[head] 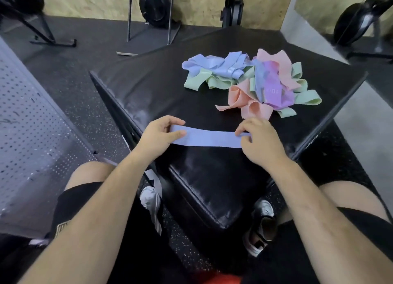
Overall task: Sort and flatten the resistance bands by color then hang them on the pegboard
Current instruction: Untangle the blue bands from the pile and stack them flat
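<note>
A light blue resistance band (pixel 209 138) is stretched flat and level just above the black padded box (pixel 161 87). My left hand (pixel 158 138) pinches its left end between thumb and fingers. My right hand (pixel 260 140) pinches its right end. Farther back on the box lies a tangled pile of bands: blue ones (pixel 219 65), mint green ones (pixel 194 81), pink ones (pixel 246 101) and a purple one (pixel 274 92). The grey pegboard (pixel 27 117) leans at the far left, close to my left knee.
The box stands on black speckled rubber flooring (pixel 72 75). Black gym stands (pixel 148 36) and weight plates (pixel 154 4) line the back wall. My knees and shoes (pixel 262 224) are at the box's near corner.
</note>
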`<state>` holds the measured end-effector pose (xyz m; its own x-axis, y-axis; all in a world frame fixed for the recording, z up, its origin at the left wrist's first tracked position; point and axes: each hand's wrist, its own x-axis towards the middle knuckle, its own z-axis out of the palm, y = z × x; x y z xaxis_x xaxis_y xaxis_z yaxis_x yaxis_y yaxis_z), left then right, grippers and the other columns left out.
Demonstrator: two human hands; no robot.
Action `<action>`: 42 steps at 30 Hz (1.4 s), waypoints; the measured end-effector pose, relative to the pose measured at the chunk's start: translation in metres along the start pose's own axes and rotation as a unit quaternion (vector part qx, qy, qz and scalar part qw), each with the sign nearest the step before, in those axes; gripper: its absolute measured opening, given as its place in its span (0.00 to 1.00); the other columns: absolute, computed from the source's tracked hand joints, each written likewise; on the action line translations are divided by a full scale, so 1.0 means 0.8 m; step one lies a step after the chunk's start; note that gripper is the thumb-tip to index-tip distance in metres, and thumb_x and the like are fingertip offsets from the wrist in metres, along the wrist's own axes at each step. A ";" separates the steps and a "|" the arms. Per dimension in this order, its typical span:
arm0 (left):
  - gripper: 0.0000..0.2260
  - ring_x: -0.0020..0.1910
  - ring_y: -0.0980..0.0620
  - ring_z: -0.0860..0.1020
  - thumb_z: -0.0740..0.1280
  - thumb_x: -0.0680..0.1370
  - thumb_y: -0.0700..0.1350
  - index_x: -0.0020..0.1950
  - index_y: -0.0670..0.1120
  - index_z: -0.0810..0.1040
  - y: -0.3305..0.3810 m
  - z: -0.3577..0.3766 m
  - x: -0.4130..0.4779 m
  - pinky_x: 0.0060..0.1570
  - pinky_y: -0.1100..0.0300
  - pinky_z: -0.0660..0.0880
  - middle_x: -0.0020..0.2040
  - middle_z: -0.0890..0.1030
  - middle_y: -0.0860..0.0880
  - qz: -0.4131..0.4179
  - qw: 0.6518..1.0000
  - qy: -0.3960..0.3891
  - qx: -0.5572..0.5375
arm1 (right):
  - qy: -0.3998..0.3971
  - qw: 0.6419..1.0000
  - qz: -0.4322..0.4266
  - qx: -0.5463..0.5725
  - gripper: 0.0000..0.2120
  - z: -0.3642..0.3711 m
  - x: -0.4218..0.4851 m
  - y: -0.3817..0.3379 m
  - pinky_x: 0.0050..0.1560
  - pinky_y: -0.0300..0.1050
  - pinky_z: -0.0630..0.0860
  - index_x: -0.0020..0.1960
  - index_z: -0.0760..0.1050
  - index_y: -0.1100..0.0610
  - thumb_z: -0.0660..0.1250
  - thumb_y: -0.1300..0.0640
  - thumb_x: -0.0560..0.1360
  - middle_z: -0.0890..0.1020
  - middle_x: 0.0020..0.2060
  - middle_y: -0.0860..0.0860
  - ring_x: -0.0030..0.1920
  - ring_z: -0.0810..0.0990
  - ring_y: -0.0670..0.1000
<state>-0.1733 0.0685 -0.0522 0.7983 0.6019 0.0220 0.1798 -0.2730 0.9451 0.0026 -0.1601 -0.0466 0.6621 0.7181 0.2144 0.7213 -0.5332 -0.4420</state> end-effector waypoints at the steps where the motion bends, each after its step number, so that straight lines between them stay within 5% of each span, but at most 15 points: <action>1: 0.09 0.45 0.58 0.78 0.75 0.75 0.41 0.50 0.53 0.83 -0.002 0.000 0.000 0.51 0.61 0.75 0.47 0.83 0.55 0.006 1.000 0.006 0.005 | 0.018 1.000 -0.005 -0.012 0.16 0.007 -0.001 -0.004 0.61 0.54 0.72 0.49 0.80 0.51 0.57 0.59 0.69 0.80 0.52 0.46 0.58 0.74 0.53; 7: 0.08 0.44 0.57 0.78 0.76 0.73 0.48 0.47 0.59 0.81 -0.008 0.006 -0.001 0.49 0.54 0.76 0.44 0.83 0.59 0.046 0.998 0.020 0.049 | -0.038 0.992 -0.107 0.060 0.18 0.041 0.027 -0.078 0.69 0.51 0.68 0.68 0.77 0.54 0.61 0.60 0.79 0.80 0.64 0.49 0.67 0.72 0.53; 11: 0.07 0.53 0.55 0.82 0.70 0.77 0.44 0.52 0.55 0.81 -0.007 0.005 -0.006 0.57 0.54 0.77 0.51 0.85 0.56 0.092 0.995 0.017 0.016 | -0.104 0.985 -0.126 0.060 0.20 0.067 0.045 -0.107 0.71 0.52 0.65 0.74 0.71 0.54 0.62 0.57 0.82 0.77 0.68 0.49 0.70 0.70 0.53; 17: 0.12 0.50 0.58 0.82 0.70 0.78 0.35 0.54 0.51 0.79 -0.008 0.002 -0.006 0.52 0.65 0.76 0.51 0.85 0.54 0.090 0.994 0.065 0.003 | -0.094 0.987 -0.116 0.067 0.16 0.080 0.060 -0.121 0.65 0.53 0.66 0.70 0.74 0.52 0.62 0.55 0.82 0.79 0.60 0.48 0.64 0.72 0.54; 26: 0.09 0.43 0.65 0.77 0.75 0.75 0.39 0.51 0.50 0.80 -0.008 0.000 -0.006 0.46 0.71 0.73 0.47 0.82 0.57 0.087 0.991 0.093 0.044 | -0.111 0.983 -0.141 -0.049 0.12 0.081 0.062 -0.122 0.57 0.52 0.62 0.60 0.74 0.51 0.56 0.49 0.85 0.76 0.55 0.49 0.58 0.70 0.55; 31: 0.09 0.43 0.66 0.75 0.74 0.76 0.39 0.51 0.51 0.80 -0.015 -0.004 -0.007 0.47 0.72 0.71 0.45 0.80 0.59 0.063 0.990 0.114 0.060 | -0.134 0.984 -0.111 -0.045 0.07 0.061 0.062 -0.099 0.56 0.50 0.60 0.51 0.68 0.47 0.58 0.44 0.83 0.75 0.51 0.45 0.55 0.70 0.52; 38: 0.09 0.44 0.64 0.75 0.72 0.77 0.38 0.52 0.51 0.78 -0.016 -0.001 -0.008 0.49 0.71 0.73 0.48 0.80 0.57 0.080 0.985 0.134 0.076 | -0.161 0.984 -0.060 -0.054 0.07 0.027 0.052 -0.061 0.61 0.51 0.61 0.51 0.69 0.46 0.59 0.43 0.83 0.76 0.52 0.45 0.56 0.71 0.51; 42: 0.10 0.53 0.57 0.75 0.68 0.77 0.35 0.56 0.46 0.79 -0.021 0.005 -0.011 0.58 0.66 0.70 0.55 0.77 0.53 0.155 0.955 0.131 0.217 | -0.141 0.986 -0.059 -0.062 0.07 0.028 0.046 -0.059 0.61 0.53 0.62 0.52 0.67 0.47 0.59 0.44 0.83 0.75 0.52 0.46 0.56 0.71 0.52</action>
<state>-0.1812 0.0648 -0.0698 0.6909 0.5931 0.4134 0.2245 -0.7196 0.6571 -0.0121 -0.0987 -0.0371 0.5024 0.8646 -0.0005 0.8204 -0.4769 -0.3154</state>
